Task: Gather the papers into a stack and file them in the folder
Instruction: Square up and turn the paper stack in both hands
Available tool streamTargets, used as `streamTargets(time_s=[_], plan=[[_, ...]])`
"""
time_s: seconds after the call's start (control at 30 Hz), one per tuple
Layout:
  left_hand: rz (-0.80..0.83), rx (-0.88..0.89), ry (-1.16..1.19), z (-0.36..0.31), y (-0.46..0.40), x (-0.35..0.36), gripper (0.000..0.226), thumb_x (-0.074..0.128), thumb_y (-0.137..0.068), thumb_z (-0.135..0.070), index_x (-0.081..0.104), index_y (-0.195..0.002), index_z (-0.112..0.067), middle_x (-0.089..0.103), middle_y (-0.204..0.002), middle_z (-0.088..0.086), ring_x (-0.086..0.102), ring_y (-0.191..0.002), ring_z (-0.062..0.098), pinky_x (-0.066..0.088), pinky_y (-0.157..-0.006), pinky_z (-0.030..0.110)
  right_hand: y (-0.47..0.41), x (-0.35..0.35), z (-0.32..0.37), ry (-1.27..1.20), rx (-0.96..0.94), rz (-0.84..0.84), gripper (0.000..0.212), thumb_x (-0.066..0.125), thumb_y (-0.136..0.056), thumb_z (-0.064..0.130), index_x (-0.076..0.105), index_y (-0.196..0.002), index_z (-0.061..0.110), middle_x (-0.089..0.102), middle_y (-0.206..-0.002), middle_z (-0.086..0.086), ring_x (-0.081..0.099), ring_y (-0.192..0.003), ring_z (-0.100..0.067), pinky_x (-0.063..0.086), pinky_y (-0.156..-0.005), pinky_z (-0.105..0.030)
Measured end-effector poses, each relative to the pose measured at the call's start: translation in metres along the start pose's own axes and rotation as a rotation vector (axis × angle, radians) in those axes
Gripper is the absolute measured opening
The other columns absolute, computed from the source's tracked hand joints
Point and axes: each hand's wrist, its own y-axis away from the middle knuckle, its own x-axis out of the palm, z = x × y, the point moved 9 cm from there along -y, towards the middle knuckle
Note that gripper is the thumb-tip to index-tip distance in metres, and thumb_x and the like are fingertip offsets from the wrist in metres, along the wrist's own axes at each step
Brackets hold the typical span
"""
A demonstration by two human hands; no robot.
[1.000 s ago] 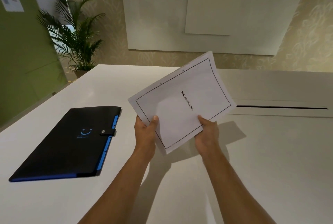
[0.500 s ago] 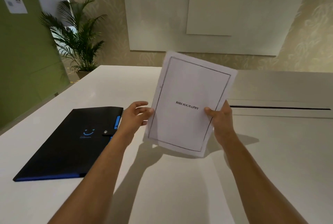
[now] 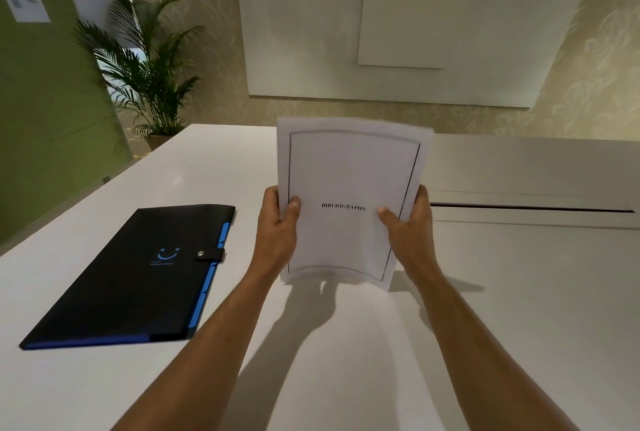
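Papers (image 3: 349,195) stand upright in one gathered stack, the bottom edge at or just above the white table (image 3: 519,309); contact with the surface cannot be told. The top sheet faces the person and reads "BIBLIOGRAPHY". The left hand (image 3: 277,222) grips the stack's left edge, thumb across the front, and the right hand (image 3: 410,222) grips the right edge the same way, so both hands are closed on the sheets, which bow slightly between them. No loose sheets show anywhere else on the table, so the gathering looks done, and the squaring of the edges appears to be the step in hand. The filing is all left: the dark folder (image 3: 138,274) lies flat on the table to the left, apart from the stack, and its snap strap (image 3: 209,254) is fastened, so it has yet to be opened.
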Motion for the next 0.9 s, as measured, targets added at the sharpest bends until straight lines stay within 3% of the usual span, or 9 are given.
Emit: streamTargets(time_s=[0.07,0.13,0.23,0.33,0.47,0.57,0.73,0.83,0.9], plan=[[0.003,-0.051,0.016,0.021,0.009,0.002,0.012,0.044,-0.100,-0.019,0.047,-0.112,-0.018,0.059,-0.107,-0.001,0.061,-0.100,0.016,0.056,-0.080,0.025,0.009,0.006,-0.020,-0.006,0.065,0.013,0.040,0.066,-0.084,0.002,0.049,-0.117,0.019,0.065,-0.108,0.000,0.065,-0.095,-0.015,0.051,-0.076,-0.020],[0.001,-0.071,-0.002,0.033,0.014,0.005,0.012,0.042,-0.101,-0.019,0.047,-0.111,-0.019,0.059,-0.106,-0.004,0.060,-0.101,0.016,0.053,-0.083,0.026,0.017,0.009,-0.031,0.000,0.086,0.004,0.036,0.063,-0.086,0.002,0.049,-0.113,0.022,0.064,-0.101,0.009,0.063,-0.090,-0.005,0.048,-0.071,-0.013],[-0.026,-0.078,-0.019,0.036,0.017,0.006,0.013,0.040,-0.101,-0.020,0.047,-0.112,-0.019,0.058,-0.104,-0.008,0.059,-0.098,0.010,0.052,-0.079,0.020,0.019,0.008,-0.033,0.025,0.088,-0.029,0.033,0.059,-0.088,0.003,0.048,-0.108,0.025,0.060,-0.095,0.018,0.060,-0.083,0.003,0.048,-0.064,-0.009],[-0.026,-0.067,-0.048,0.035,0.015,0.006,0.012,0.039,-0.102,-0.021,0.045,-0.112,-0.020,0.057,-0.103,-0.011,0.059,-0.096,0.007,0.053,-0.076,0.018,0.015,0.006,-0.033,0.047,0.078,-0.038,0.030,0.059,-0.086,0.001,0.050,-0.108,0.020,0.060,-0.094,0.016,0.059,-0.081,0.006,0.047,-0.063,-0.006],[-0.023,-0.073,-0.191,0.037,0.008,0.002,0.009,0.041,-0.101,-0.022,0.048,-0.104,-0.017,0.056,-0.091,-0.005,0.056,-0.086,0.016,0.050,-0.078,0.030,0.009,0.005,-0.039,0.096,0.130,-0.011,0.027,0.059,-0.083,0.002,0.052,-0.107,0.013,0.061,-0.091,0.007,0.060,-0.076,-0.006,0.045,-0.056,-0.010],[0.015,-0.167,-0.316,0.055,-0.001,0.000,0.016,0.042,-0.099,-0.019,0.050,-0.100,-0.005,0.054,-0.087,0.003,0.049,-0.077,0.019,0.044,-0.070,0.031,0.004,0.008,-0.061,0.089,0.292,0.034,0.032,0.056,-0.077,0.005,0.053,-0.107,0.016,0.064,-0.094,0.000,0.061,-0.073,-0.017,0.048,-0.060,-0.027],[0.068,-0.345,-0.460,0.086,0.004,-0.005,0.018,0.041,-0.098,-0.017,0.050,-0.106,-0.004,0.058,-0.098,0.011,0.056,-0.087,0.024,0.049,-0.078,0.037,0.015,0.019,-0.095,0.117,0.509,0.145,0.043,0.054,-0.078,0.001,0.048,-0.118,0.014,0.063,-0.097,-0.004,0.064,-0.080,-0.021,0.059,-0.069,-0.037],[0.060,-0.363,-0.509,0.098,0.012,-0.007,0.016,0.041,-0.097,-0.014,0.050,-0.108,-0.005,0.060,-0.103,0.012,0.056,-0.086,0.022,0.049,-0.078,0.035,0.021,0.022,-0.102,0.189,0.525,0.154,0.056,0.055,-0.080,0.003,0.041,-0.132,0.015,0.063,-0.090,0.000,0.060,-0.067,-0.017,0.048,-0.052,-0.027],[0.054,-0.361,-0.544,0.103,0.015,-0.007,0.016,0.042,-0.097,-0.012,0.049,-0.109,-0.004,0.061,-0.102,0.015,0.055,-0.083,0.021,0.047,-0.075,0.034,0.024,0.023,-0.103,0.316,0.503,0.164,0.061,0.053,-0.080,0.006,0.037,-0.137,0.016,0.062,-0.086,0.002,0.059,-0.066,-0.016,0.041,-0.051,-0.024]])
